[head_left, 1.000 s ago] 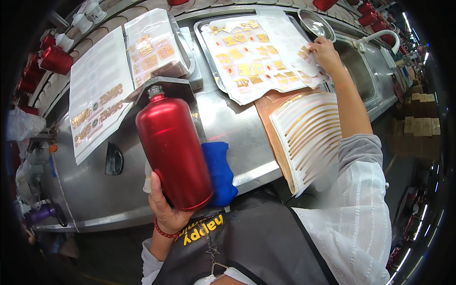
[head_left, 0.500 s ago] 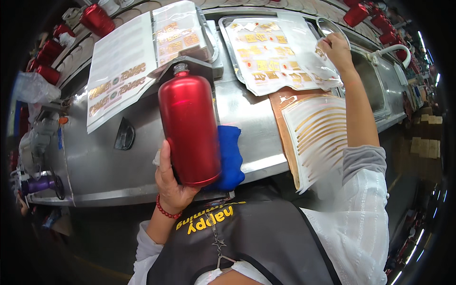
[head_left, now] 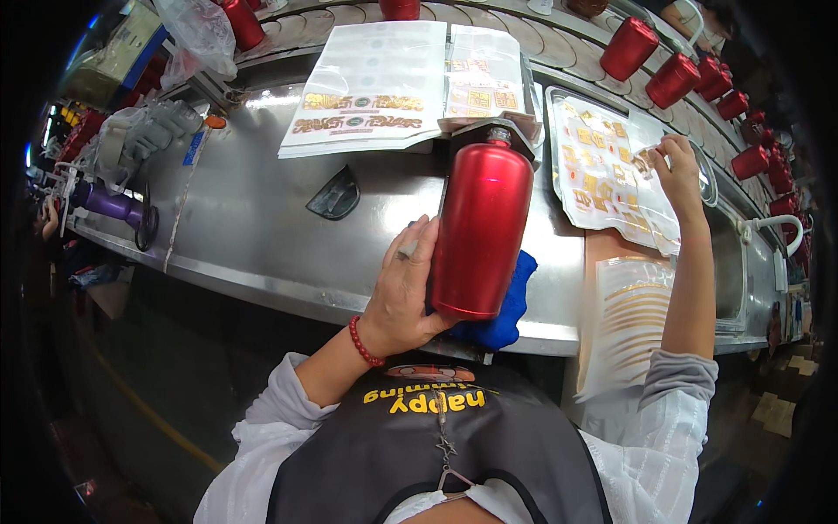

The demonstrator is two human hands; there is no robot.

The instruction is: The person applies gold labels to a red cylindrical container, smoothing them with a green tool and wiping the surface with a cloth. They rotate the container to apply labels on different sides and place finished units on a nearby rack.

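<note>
A red metal bottle [head_left: 484, 231] with a bare threaded neck stands tilted near the bench's front edge. My left hand [head_left: 397, 288] grips its lower left side, thumb at the base. A pale wrap covers part of one finger. Over the right side of a metal tray [head_left: 559, 179], my right hand [head_left: 679, 175] pinches a small decal [head_left: 644, 162] with gold print. Wet white sheets [head_left: 602, 166] with several gold and red decals lie in the tray. Beneath the bottle is a blue cloth [head_left: 497, 327].
Decal sheets [head_left: 367, 79] lie at the back, with a dark scraper [head_left: 335, 194] in front of them. A sheet of gold strips [head_left: 635, 306] is right of the bottle. Beyond are a sink [head_left: 731, 262] and a conveyor [head_left: 515, 24] carrying red bottles. A purple tool [head_left: 109, 203] sits at the left.
The view has turned, shifting the bench in the picture. My right hand has moved from the clear bowl's edge, decal still pinched. My left hand stays on the bottle.
</note>
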